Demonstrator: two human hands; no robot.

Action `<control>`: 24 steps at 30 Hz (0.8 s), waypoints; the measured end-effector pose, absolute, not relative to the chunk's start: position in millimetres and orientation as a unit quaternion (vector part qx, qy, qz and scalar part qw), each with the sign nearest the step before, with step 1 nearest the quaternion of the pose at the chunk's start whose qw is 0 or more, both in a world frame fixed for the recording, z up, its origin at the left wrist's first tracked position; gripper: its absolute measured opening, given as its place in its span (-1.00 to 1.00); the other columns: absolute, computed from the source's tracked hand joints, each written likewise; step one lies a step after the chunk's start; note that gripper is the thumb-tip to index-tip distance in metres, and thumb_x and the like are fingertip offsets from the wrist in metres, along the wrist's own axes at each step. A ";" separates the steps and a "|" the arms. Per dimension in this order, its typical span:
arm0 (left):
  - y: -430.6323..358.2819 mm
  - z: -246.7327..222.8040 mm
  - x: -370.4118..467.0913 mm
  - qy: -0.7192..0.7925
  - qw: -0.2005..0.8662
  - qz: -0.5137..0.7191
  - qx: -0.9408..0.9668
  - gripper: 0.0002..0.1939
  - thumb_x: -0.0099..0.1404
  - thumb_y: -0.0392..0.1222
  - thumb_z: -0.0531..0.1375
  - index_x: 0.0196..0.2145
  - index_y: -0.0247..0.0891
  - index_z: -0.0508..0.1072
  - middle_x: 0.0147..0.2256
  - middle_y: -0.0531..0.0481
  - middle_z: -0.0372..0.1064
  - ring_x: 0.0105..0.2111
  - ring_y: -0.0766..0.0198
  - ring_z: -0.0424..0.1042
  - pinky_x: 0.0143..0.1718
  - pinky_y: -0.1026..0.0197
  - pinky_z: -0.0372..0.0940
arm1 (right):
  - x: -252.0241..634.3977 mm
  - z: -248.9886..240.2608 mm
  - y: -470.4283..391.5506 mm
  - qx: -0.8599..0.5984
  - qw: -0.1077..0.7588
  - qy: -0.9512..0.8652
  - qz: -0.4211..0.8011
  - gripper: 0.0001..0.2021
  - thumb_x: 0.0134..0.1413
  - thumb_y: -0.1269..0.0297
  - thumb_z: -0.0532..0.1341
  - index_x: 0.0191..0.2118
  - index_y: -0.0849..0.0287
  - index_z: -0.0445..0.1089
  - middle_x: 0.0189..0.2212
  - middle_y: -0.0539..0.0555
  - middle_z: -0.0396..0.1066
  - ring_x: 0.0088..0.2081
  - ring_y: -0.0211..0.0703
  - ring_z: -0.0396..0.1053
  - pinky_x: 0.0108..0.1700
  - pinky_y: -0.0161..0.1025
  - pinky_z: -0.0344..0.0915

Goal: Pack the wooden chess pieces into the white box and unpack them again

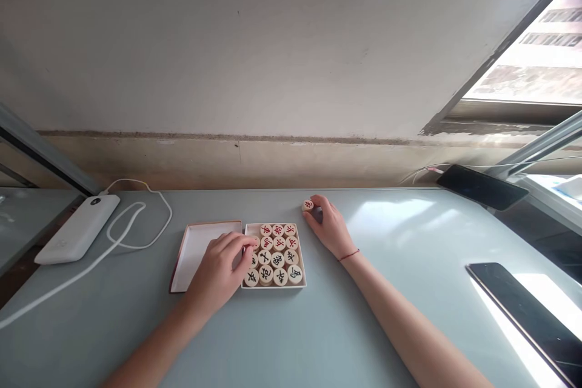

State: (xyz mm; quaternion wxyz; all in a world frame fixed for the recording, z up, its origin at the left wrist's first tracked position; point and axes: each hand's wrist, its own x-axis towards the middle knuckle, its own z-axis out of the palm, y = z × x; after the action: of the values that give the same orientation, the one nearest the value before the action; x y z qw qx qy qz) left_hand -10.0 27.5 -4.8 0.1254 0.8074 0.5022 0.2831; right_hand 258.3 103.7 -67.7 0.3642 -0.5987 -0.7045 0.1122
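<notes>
A shallow white box (274, 287) on the table holds rows of round Chinese chess pieces (279, 244), the far rows marked in red and the near rows in black. My left hand (220, 264) reaches over the box's left edge, thumb and fingertips closed around a chess piece in the left column, partly covering it. Bare white floor shows in the far left corner of the box. Beyond the box to the right, my right hand (331, 229) pinches a single red-marked chess piece (308, 205) at the table surface. The box lid (200, 248) lies inside-up beside the box, partly behind my left hand.
At left lies a white power bank (79, 227) with a looping white cable (68, 282). A dark phone (482, 186) leans near the right back corner, and another dark device (527, 315) lies at right front. The wall (236, 160) borders the table's far edge (259, 190).
</notes>
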 end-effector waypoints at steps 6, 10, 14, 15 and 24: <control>42.5 -5.1 3.4 0.562 0.038 0.216 0.797 -0.73 0.34 -0.16 0.01 -0.28 -0.19 0.51 -0.30 -0.07 0.45 -0.22 0.09 0.39 -0.19 0.08 0.20 | 246.9 -54.0 80.7 -0.576 0.409 -0.707 0.039 -0.74 0.17 0.13 0.06 -0.07 0.13 0.23 -0.21 0.18 0.43 -0.17 0.01 0.35 -0.11 -0.06 0.30; 50.2 -7.7 20.5 0.583 0.030 0.183 0.791 -0.68 0.34 -0.13 0.03 -0.42 -0.23 0.54 -0.34 -0.16 0.43 -0.25 0.02 0.33 -0.22 0.03 0.16 | 224.8 -40.6 56.2 -0.570 0.349 -0.726 0.165 -0.74 0.24 0.09 0.00 -0.08 0.10 0.22 -0.45 0.03 0.39 -0.45 -0.13 0.35 -0.37 -0.21 0.28; 48.6 -11.8 30.2 0.598 0.029 0.202 0.775 -0.70 0.34 -0.12 0.03 -0.39 -0.26 0.51 -0.31 -0.19 0.46 -0.22 0.00 0.31 -0.22 0.02 0.13 | 213.3 -39.3 49.9 -0.574 0.332 -0.722 0.197 -0.72 0.22 0.04 -0.01 -0.10 0.09 0.21 -0.47 0.00 0.37 -0.47 -0.14 0.34 -0.42 -0.24 0.26; 47.8 -13.0 30.9 0.599 0.030 0.207 0.773 -0.71 0.34 -0.12 0.03 -0.37 -0.26 0.50 -0.32 -0.18 0.48 -0.21 -0.01 0.32 -0.21 0.02 0.12 | 213.2 -40.4 50.5 -0.580 0.337 -0.713 0.205 -0.72 0.23 0.03 -0.02 -0.11 0.09 0.22 -0.48 -0.01 0.37 -0.49 -0.15 0.33 -0.43 -0.24 0.26; 38.3 -3.1 31.7 0.579 0.072 0.266 0.768 -0.88 0.32 -0.15 0.09 -0.32 -0.19 0.38 -0.33 0.01 0.50 -0.23 0.14 0.40 -0.09 0.02 0.10 | 209.9 -36.9 36.5 -0.500 0.439 -0.743 0.076 -0.67 0.18 0.22 0.11 0.05 0.11 0.15 -0.14 0.19 0.39 -0.18 -0.07 0.39 -0.17 -0.11 0.38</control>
State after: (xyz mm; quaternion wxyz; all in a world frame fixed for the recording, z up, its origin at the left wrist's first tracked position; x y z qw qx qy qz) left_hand 31.7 38.3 -3.1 0.0717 0.7675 0.5790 0.2656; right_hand 209.9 36.5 -36.9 0.4392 -0.4997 -0.7426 0.0764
